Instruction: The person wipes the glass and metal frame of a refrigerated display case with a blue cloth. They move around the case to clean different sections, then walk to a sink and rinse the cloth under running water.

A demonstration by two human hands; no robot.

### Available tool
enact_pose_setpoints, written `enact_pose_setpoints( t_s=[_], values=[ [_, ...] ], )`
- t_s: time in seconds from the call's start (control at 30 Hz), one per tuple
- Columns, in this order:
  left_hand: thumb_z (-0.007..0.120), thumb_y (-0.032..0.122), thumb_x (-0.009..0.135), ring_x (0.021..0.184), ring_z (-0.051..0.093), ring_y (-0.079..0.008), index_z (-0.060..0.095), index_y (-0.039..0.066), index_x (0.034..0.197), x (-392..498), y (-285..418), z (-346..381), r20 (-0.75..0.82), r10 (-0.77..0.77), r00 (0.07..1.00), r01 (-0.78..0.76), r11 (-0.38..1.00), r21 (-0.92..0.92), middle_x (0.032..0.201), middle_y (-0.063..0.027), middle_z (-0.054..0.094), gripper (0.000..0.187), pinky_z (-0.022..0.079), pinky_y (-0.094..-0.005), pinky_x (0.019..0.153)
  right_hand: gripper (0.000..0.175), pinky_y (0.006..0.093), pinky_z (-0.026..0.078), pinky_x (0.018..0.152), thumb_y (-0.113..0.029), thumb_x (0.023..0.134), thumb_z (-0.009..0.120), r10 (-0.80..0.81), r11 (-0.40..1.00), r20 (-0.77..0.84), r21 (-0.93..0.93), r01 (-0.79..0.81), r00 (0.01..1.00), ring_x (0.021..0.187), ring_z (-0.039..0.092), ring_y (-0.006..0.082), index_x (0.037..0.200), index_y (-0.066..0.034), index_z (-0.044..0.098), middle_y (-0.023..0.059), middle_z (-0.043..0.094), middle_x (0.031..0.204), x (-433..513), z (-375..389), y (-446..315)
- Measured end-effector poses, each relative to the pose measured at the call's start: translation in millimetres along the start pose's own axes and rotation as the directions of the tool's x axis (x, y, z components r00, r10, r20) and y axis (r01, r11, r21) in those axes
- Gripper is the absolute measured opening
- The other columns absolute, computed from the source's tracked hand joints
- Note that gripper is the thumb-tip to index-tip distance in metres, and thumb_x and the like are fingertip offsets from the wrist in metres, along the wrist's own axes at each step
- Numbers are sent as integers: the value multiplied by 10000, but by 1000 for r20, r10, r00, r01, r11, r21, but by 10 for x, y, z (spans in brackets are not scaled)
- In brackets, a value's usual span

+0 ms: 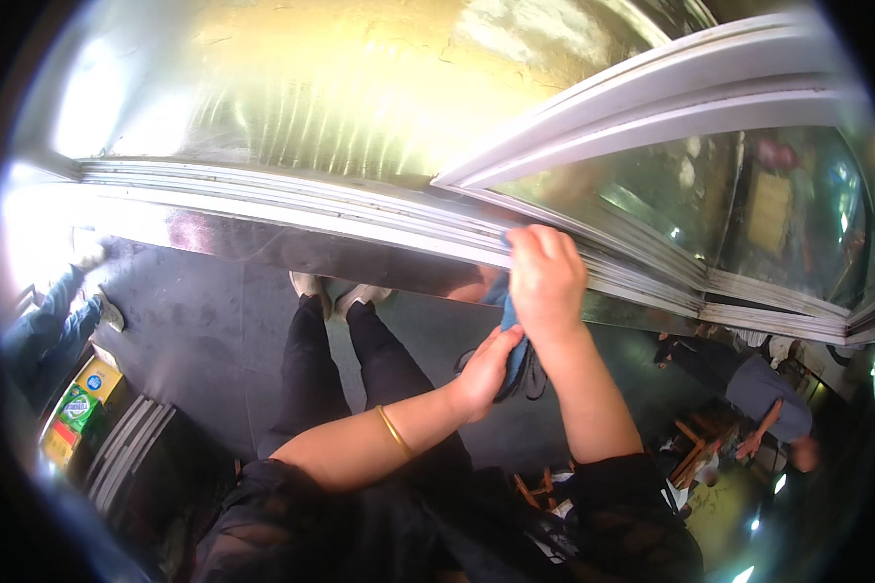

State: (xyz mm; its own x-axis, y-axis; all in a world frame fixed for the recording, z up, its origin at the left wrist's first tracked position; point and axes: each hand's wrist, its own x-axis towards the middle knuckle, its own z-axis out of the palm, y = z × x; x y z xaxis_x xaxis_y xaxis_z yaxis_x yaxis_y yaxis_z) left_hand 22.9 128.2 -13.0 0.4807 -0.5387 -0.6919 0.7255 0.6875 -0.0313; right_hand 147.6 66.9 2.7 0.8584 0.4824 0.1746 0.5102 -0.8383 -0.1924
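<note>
A blue cloth with dark edges (514, 357) hangs between my two hands. My right hand (549, 273) grips its upper part and rests on the grooved white sliding-window track (299, 208). Lower down, my left hand (483, 375) holds the hanging part of the cloth, below the front edge of the sill; a gold-coloured bangle (394, 430) is on that wrist. White-framed sliding panes (627, 109) stand to the right of my right hand. Beyond the track lies a shiny metal surface (321, 95) with yellowish reflections.
A dark metal panel (335, 255) runs under the track, above a dark tiled floor (204, 328). At the left are another person's legs (65, 313) and a yellow and green box (80, 401). Another person (765, 393) and wooden stools (693, 452) are at the lower right.
</note>
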Motion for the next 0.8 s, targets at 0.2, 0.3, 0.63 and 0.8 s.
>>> enact_pose_setpoints(
  t_s=[0.2,0.3,0.63,0.8],
  values=[
    [478,325,1024,1114,563,-140,479,51,1362,-145,101,-7,-41,6,999,-8,999,-43,1241,-58,602,435,427,-295,989,203,373,530,664,-14,694,675,-131,989,29,65,129,991,770,631,267,883,-88,676,55,644,863,90,61,-42],
    [512,280,1018,1155,530,-153,444,20,1372,-155,68,66,36,24,999,-25,999,27,1267,-86,580,445,411,-308,1013,200,375,527,661,-23,693,682,-65,998,53,-9,66,996,761,631,264,879,-96,676,47,649,856,-1,-47,87],
    [490,240,1011,547,464,-77,519,122,1132,-507,246,-218,-276,427,861,-438,899,24,705,35,520,171,327,-232,479,78,375,486,614,-97,738,623,-234,965,-25,121,235,972,719,582,243,816,-93,624,42,577,783,474,526,-871],
    [552,201,990,845,592,-111,530,76,1149,-478,203,-23,-163,220,962,-214,975,57,1004,-37,621,204,504,-272,745,138,381,529,711,-89,759,666,-100,990,-15,99,101,995,829,648,254,891,-115,698,30,665,872,199,130,-291]
  ],
)
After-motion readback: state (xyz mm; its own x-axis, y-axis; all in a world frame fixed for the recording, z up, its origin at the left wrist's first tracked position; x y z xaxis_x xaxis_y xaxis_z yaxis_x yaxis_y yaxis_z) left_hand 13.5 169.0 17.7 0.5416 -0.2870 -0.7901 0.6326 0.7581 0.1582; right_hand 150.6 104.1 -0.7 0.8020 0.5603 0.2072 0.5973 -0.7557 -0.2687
